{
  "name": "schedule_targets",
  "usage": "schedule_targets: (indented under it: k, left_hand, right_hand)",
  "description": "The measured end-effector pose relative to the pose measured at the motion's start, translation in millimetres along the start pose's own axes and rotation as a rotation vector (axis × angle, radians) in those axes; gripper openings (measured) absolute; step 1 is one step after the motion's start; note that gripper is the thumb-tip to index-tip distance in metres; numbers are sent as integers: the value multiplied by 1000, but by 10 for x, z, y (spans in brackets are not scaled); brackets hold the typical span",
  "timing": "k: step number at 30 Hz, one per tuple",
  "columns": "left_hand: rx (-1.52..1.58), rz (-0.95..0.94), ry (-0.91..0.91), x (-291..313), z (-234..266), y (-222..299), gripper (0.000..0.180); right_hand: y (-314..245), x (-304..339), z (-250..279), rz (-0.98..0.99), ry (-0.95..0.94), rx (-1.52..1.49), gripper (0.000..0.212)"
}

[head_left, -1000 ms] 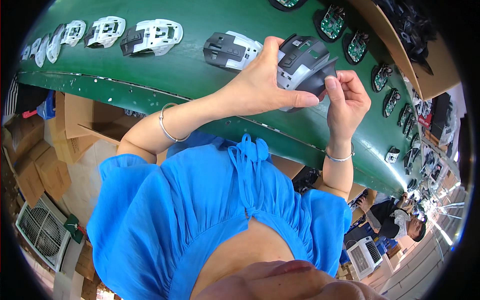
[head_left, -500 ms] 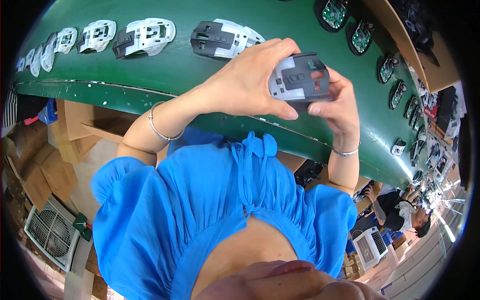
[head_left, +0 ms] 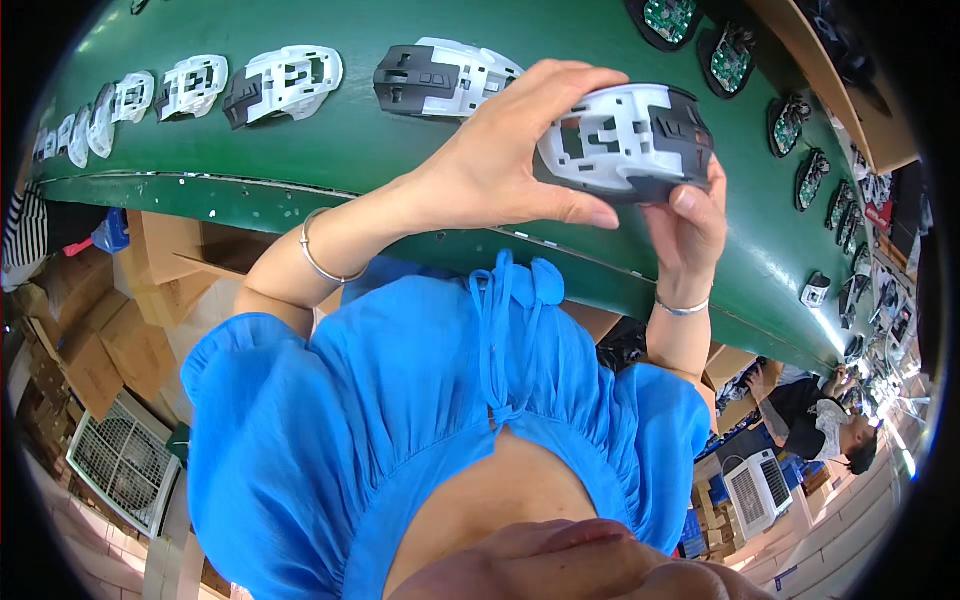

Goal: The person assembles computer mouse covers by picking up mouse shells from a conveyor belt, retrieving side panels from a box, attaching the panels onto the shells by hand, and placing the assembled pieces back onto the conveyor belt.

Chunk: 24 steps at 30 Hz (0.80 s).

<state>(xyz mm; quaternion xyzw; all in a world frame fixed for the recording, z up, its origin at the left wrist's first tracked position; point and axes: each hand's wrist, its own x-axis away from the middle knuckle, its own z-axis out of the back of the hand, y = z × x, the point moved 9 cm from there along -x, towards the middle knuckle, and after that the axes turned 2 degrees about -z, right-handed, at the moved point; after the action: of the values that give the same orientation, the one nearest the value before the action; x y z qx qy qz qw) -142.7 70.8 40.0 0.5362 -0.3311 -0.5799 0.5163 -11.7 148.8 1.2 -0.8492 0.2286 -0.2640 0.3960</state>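
Observation:
Above the green bench I hold a white and dark grey computer mouse shell (head_left: 612, 142) between both hands. My left hand (head_left: 510, 150) is wrapped round its white end, thumb along the near edge and fingers over the far edge. The dark grey end lies against my right hand (head_left: 690, 220), whose thumb presses the near corner; its other fingers are mostly hidden behind the shell. Just beyond my left hand another grey and white mouse shell (head_left: 440, 78) lies on the bench, partly covered by my fingers.
More mouse shells (head_left: 285, 85) stretch in a row to the left along the green bench (head_left: 400, 160). At the right, several black mouse bases with green circuit boards (head_left: 730, 62) lie beside a cardboard box (head_left: 840, 90). A person (head_left: 810, 420) works farther right.
The shell in my hands has turned from mostly its dark grey end showing to its white cut-out part facing up, grey end to the right. My right hand has shifted slightly.

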Motion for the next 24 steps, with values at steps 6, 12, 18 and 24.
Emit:
schedule_targets:
  k: [6, 12, 18, 24]
  left_hand:
    - [-95, -57, 32, 3, 57, 18, 79]
    - [-97, -52, 26, 2, 65, 37, 77]
    - [-96, -62, -7, 17, 101, 19, 80]
    - [-59, -121, -10, 23, 105, 80, 80]
  right_hand:
    - [193, 20, -23, -50, 13, -88, 56]
    - [182, 48, -23, -22, 4, -23, 58]
    - [243, 39, 119, -83, 15, -6, 62]
    - [236, 29, 160, -88, -32, -117, 67]
